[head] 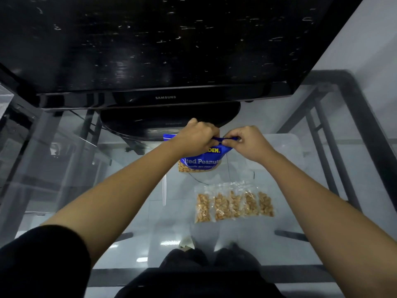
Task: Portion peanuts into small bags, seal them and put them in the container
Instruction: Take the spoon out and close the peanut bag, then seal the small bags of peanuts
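While both forearms reach forward over the glass desk (64, 168), the left hand (196, 136) sits at the top left corner of the blue peanut bag (200, 161), its fingers curled tightly round the bag's upper edge. The bag hangs upright just above the desk, in front of the dark monitor stand (169, 123), with white lettering and a picture of peanuts showing on its lower half. A white plastic spoon (164, 190) lies on the glass below and left of the bag. To the right, the right hand (247, 143) pinches the same top edge between thumb and bent fingers, so the two hands nearly touch along the blue strip. Nearer the person and below the right hand, five small clear bags (235, 204) filled with peanuts lie side by side in a row on the desk, overlapping slightly. Behind the right hand stands a clear plastic container (287, 145), its walls faint against the glass. A black Samsung monitor (165, 50) fills the upper part of the view.
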Tool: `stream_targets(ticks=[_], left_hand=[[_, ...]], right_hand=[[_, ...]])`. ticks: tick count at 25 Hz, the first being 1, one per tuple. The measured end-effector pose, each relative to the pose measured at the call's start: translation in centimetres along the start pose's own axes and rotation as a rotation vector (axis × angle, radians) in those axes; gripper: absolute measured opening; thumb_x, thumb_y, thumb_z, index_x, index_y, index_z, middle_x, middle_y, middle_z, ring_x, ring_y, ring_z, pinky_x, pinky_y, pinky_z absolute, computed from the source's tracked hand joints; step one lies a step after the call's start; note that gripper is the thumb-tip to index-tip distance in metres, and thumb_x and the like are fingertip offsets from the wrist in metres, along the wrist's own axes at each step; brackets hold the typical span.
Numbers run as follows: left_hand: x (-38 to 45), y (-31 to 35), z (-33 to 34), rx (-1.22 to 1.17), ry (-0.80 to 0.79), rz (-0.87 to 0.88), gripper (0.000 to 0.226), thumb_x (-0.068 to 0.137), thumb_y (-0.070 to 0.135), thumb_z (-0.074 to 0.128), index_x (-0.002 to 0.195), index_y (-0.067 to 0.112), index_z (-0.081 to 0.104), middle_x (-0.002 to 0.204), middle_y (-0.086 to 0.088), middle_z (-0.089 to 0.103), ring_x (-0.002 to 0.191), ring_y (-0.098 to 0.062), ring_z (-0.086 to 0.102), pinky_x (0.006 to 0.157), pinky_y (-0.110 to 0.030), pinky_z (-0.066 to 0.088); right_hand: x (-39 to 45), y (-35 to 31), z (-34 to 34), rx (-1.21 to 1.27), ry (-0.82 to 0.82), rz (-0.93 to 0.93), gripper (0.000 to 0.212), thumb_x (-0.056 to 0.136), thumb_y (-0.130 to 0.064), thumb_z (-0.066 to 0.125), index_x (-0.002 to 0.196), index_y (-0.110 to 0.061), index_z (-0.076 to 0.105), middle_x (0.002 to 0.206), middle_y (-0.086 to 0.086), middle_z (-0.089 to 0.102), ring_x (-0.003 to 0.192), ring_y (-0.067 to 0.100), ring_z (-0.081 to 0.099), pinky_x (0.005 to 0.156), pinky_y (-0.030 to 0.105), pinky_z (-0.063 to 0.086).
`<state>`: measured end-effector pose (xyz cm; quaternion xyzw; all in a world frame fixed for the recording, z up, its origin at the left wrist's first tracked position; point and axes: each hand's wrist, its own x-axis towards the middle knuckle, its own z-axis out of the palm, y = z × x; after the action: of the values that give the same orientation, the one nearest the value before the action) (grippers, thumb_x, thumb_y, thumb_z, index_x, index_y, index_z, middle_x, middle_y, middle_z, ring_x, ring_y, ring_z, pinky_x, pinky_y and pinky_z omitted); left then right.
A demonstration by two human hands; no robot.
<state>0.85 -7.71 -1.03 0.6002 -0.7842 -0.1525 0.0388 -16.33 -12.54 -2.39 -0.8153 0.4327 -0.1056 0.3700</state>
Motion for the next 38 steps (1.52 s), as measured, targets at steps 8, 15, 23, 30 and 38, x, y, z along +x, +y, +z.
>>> stream_targets(ticks=[8,15,23,30,38], left_hand=[[-4.1,-4.5,-1.0,-0.010,0.031,-0.011,0.024,0.093,0.029,0.051,0.108,0.011,0.058,0.110,-0.005,0.063,0.099,-0.018,0.057,0.087,-0.028,0.026],[-6.3,-7.6,-1.0,0.039,0.100,-0.066,0.021,0.091,0.025,0.055,0.103,0.009,0.062,0.104,-0.009,0.066,0.100,-0.023,0.055,0.083,-0.029,0.025],[-9.2,-2.5,0.8,-0.171,0.614,-0.169,0.038,0.087,0.033,0.056,0.113,0.006,0.059,0.099,-0.010,0.061,0.089,-0.015,0.047,0.080,-0.023,0.036],[-12.6,2.6,12.6,-0.429,0.219,-0.401,0.028,0.090,0.013,0.057,0.116,0.006,0.062,0.109,-0.015,0.060,0.089,-0.026,0.062,0.083,-0.036,0.053],[-11.2,2.0,13.8,-0.430,0.126,-0.479,0.023,0.087,0.012,0.061,0.109,0.006,0.059,0.114,-0.015,0.052,0.099,-0.027,0.057,0.088,-0.032,0.049]], right_hand=[[-0.4,0.1,-0.6,0.003,-0.047,0.014,0.020,0.087,-0.022,0.062,0.100,-0.007,0.067,0.099,0.007,0.068,0.090,0.007,0.054,0.060,0.012,0.041],[-0.3,0.0,-0.9,-0.022,-0.040,0.001,0.022,0.088,-0.022,0.061,0.103,-0.006,0.066,0.104,0.010,0.069,0.091,0.006,0.052,0.059,0.011,0.039],[-2.7,-2.5,0.8,-0.306,0.209,-0.199,0.035,0.091,-0.019,0.053,0.124,-0.007,0.053,0.120,0.009,0.057,0.112,0.021,0.050,0.090,0.026,0.043],[-9.9,0.7,10.2,-0.115,0.098,-0.013,0.027,0.092,-0.018,0.049,0.113,-0.008,0.063,0.108,0.010,0.062,0.102,0.025,0.057,0.087,0.023,0.040],[-8.0,1.2,13.4,-0.275,-0.007,0.031,0.020,0.088,-0.009,0.058,0.106,-0.006,0.065,0.121,0.010,0.053,0.115,0.025,0.045,0.089,0.032,0.044]])
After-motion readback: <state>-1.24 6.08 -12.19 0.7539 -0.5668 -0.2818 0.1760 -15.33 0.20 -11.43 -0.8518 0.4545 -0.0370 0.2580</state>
